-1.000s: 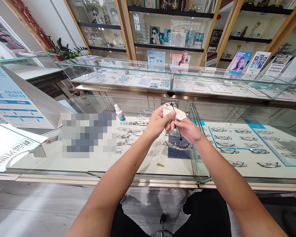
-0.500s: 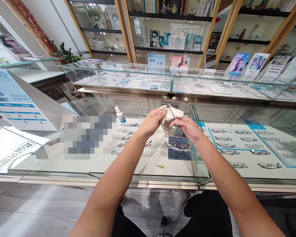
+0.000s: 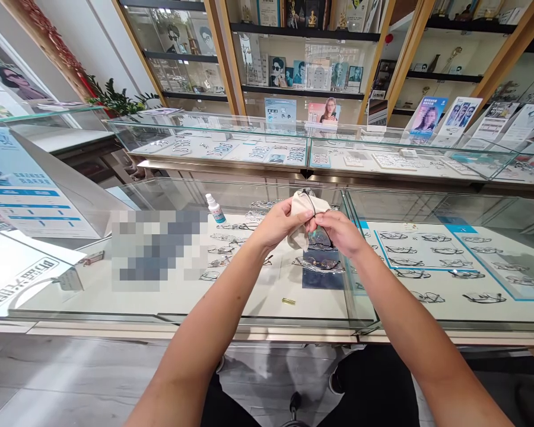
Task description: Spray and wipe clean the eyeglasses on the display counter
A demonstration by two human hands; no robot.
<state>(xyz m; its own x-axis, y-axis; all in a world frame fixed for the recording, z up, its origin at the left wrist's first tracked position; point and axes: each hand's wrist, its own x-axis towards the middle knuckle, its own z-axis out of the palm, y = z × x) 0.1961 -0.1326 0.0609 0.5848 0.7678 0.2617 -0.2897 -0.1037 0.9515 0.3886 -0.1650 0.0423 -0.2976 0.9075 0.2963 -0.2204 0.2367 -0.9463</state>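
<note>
A pale cloth (image 3: 303, 207) is bunched in my left hand (image 3: 278, 224), above the glass counter. Part of a dark-rimmed pair of glasses (image 3: 321, 238) shows beneath the cloth and beside my right fingers. My right hand (image 3: 340, 231) pinches the frame near the bridge or rim, its fingertips touching those of my left hand. Cloth and fingers hide much of the frame. Below the hands, another pair of glasses (image 3: 318, 263) lies over a dark blue patch. A small white spray bottle (image 3: 215, 209) stands to the left of my left hand.
The glass display counter (image 3: 258, 323) runs across in front of me, with rows of glasses at right (image 3: 407, 251). A small yellow-green bar (image 3: 288, 301) lies near its front edge. A large printed sign (image 3: 31, 184) stands at left. Farther back are another glass case and shelves.
My left thumb has moved right and down over the cloth, closer to my right fingertips. The cloth now hangs lower on the left of the glasses, and the lens has tilted.
</note>
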